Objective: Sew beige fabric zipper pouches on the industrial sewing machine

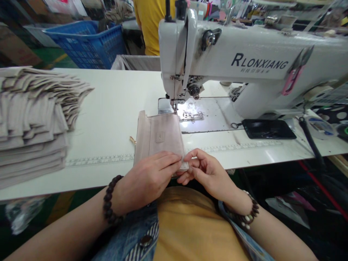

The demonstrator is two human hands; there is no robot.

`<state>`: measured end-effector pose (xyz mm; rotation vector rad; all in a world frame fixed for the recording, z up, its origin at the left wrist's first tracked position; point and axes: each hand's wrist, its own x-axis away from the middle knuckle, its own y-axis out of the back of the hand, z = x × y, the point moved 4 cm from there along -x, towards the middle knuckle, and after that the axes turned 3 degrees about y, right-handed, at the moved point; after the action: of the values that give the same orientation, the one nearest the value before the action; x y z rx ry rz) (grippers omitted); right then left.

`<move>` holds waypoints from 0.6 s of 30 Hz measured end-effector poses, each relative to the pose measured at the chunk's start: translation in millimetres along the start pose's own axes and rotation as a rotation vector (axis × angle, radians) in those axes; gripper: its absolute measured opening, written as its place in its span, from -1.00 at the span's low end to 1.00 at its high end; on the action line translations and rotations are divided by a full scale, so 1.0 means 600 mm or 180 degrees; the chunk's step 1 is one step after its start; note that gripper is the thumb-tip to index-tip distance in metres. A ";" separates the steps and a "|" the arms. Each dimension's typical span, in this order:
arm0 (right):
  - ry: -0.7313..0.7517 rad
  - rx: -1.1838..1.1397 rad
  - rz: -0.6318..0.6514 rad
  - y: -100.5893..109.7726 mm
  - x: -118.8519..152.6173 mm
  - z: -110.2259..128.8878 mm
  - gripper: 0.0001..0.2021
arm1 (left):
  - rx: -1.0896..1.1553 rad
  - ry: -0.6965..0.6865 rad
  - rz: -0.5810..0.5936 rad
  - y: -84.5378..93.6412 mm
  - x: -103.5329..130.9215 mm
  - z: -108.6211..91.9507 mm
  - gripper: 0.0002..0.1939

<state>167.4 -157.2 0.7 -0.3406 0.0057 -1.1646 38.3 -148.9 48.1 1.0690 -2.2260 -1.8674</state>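
A beige pouch (165, 127) with a small stitched label patch lies flat on the white table, its far right corner at the needle of the sewing machine (175, 105). A gold zipper pull (132, 140) sticks out at its left side. My left hand (152, 177) rests on the near part of the pouch, fingers together and pressing it down. Close by, my right hand (205, 170) has its fingers bent around the pouch's near right corner, pinching the edge. Part of that corner is hidden under my fingers.
Stacked beige fabric pieces (32, 119) cover the table's left end. A black phone (269, 129) lies at right, below pink-handled thread snips (295, 76) on the machine. Behind the table are a blue basket (87, 40) and a person in yellow (150, 25). A ruler strip (100, 159) runs along the front.
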 end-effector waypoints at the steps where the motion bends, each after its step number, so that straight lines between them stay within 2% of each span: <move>1: -0.0009 -0.0014 0.0009 0.000 0.000 0.000 -0.85 | -0.0034 0.0001 0.0002 -0.001 0.000 -0.001 -0.75; 7: 0.0019 -0.0057 0.0075 0.000 0.002 0.002 -0.85 | -0.0339 -0.0155 -0.0091 -0.002 0.003 -0.006 -0.77; 10: 0.0219 0.0307 0.0162 0.001 0.006 0.002 -0.84 | -0.0392 -0.0173 -0.0096 -0.002 0.004 -0.005 -0.76; 13: 0.0756 0.1635 0.0036 0.008 0.013 0.010 -0.84 | -0.0457 -0.0194 -0.0169 -0.001 0.005 -0.005 -0.76; 16: 0.1638 0.3402 -0.0103 0.006 0.023 0.024 -0.86 | -0.0536 -0.0213 -0.0254 0.001 0.007 -0.006 -0.75; 18: 0.2263 0.4171 -0.0198 -0.001 0.030 0.035 -0.85 | -0.0559 -0.0221 -0.0286 0.003 0.007 -0.006 -0.75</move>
<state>177.8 -168.2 23.6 1.2313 -0.1415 -1.0733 35.6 -154.1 48.9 1.1073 -2.0325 -2.1216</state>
